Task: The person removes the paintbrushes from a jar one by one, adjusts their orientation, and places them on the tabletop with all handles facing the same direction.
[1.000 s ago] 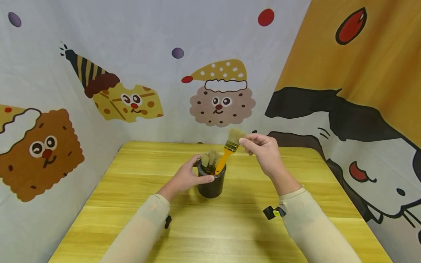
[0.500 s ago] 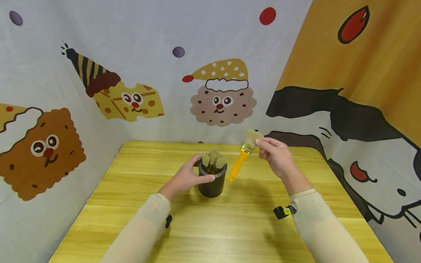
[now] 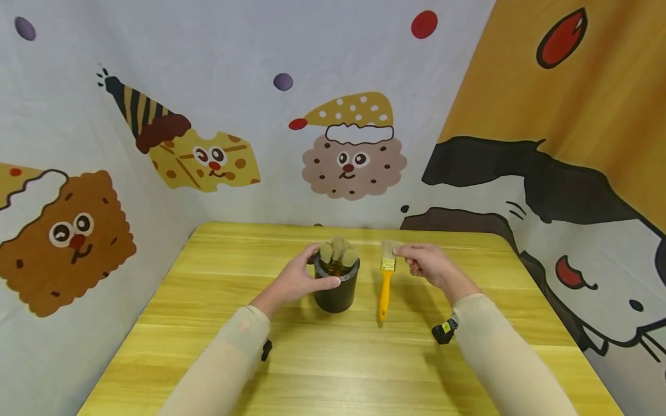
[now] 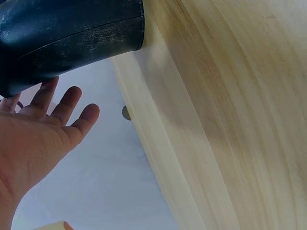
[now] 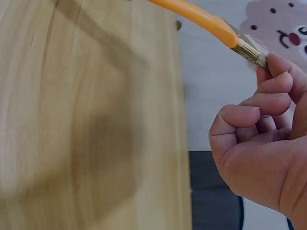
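Observation:
A black cylindrical cup [image 3: 335,296] stands upright on the table, with several bristle heads of brushes [image 3: 338,252] showing above its rim. My left hand [image 3: 298,278] grips the cup near the rim, thumb across the front and fingers round the far side. To the right of the cup, my right hand [image 3: 428,263] pinches a flat paintbrush [image 3: 385,289] by its pale bristles between thumb and forefinger. The paintbrush has a yellow-orange handle pointing down toward the table and a gold metal band. In the right wrist view, the remaining fingers of that hand are curled below the band.
The wooden table [image 3: 322,370] has its back edge against a white cloth backdrop [image 3: 229,69] printed with cartoon figures. An orange part of the cloth [image 3: 614,115] hangs at the right. A small black wrist camera [image 3: 444,331] sits at the right sleeve.
The right hand has drawn the paintbrush out of the cup, moved it right, then lowered it toward the table, its handle swinging nearly straight down. The left hand stays on the cup.

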`<state>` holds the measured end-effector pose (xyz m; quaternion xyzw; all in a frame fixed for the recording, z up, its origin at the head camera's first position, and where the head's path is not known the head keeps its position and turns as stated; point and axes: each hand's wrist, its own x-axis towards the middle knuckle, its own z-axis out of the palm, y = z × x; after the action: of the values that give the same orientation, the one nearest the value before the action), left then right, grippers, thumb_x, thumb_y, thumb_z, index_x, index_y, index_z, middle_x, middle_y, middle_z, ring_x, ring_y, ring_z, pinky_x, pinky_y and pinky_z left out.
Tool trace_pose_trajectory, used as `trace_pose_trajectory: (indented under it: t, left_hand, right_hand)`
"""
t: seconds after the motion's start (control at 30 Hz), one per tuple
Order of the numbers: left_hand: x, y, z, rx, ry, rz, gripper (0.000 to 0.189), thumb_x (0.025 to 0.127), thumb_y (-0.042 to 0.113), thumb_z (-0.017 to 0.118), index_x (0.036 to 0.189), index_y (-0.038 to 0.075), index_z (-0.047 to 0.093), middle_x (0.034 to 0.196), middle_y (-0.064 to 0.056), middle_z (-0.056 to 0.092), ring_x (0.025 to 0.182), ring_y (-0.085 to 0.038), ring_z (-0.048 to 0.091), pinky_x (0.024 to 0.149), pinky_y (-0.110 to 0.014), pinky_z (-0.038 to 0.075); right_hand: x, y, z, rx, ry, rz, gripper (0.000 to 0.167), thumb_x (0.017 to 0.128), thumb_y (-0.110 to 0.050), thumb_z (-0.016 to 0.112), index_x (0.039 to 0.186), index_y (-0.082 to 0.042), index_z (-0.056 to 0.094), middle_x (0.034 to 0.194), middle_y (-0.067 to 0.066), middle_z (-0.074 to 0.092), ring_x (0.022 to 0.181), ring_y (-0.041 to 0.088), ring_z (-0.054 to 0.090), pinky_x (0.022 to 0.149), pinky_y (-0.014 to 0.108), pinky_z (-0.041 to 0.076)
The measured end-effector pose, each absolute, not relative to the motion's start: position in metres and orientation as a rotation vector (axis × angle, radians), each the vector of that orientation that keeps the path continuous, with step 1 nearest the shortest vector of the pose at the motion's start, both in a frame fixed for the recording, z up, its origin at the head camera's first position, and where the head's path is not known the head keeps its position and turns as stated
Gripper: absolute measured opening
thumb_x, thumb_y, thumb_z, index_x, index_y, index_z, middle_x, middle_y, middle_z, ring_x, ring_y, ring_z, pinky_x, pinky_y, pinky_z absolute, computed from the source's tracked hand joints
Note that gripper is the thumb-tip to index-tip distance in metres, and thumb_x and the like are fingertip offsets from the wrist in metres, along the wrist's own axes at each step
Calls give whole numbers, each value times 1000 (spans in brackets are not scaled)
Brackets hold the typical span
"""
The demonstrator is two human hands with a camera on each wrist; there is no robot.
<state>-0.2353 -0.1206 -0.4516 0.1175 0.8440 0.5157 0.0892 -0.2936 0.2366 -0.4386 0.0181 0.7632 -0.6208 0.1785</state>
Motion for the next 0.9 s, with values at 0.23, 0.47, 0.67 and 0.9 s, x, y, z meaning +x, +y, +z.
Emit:
trace_pose_trajectory:
  t: [0.23, 0.47, 0.67, 0.9]
  left_hand:
    - [-236, -120, -452, 336, 2520, 1521, 95, 78, 64, 91, 157, 50, 40, 150, 2, 56, 139, -28, 54, 110, -59, 49]
    - [-237, -119, -452, 317, 2520, 1512, 98, 77, 65, 90, 159, 49, 38, 151, 2, 55, 139, -27, 54, 111, -59, 48]
    - [-237, -119, -452, 323, 2517, 1524, 97, 77, 64, 91, 158, 48, 39, 151, 3, 55, 141, -25, 54, 114, -60, 46]
    - [-237, -120, -454, 329, 2516, 1529, 95, 78, 64, 90, 157, 50, 40, 149, 4, 57, 140, -24, 54, 117, -62, 43]
  right_hand:
    - [-305, 230, -459, 131, 2195, -1560, 29, 97, -37, 80, 98, -11, 68, 62, -9, 44, 55, 9, 36, 58, 27, 38]
    - [-308, 220, -480, 183, 2226, -1463, 29, 95, -33, 81, 87, -8, 68, 56, -10, 44, 47, 6, 34, 52, 24, 36]
    - [-309, 216, -494, 223, 2282, -1330, 33, 96, -35, 80, 76, -14, 64, 56, -10, 46, 49, 5, 35, 51, 22, 35]
    - [-309, 213, -500, 267, 2332, -1226, 45, 98, -38, 77, 66, -17, 54, 55, -9, 44, 51, 8, 36, 52, 24, 34]
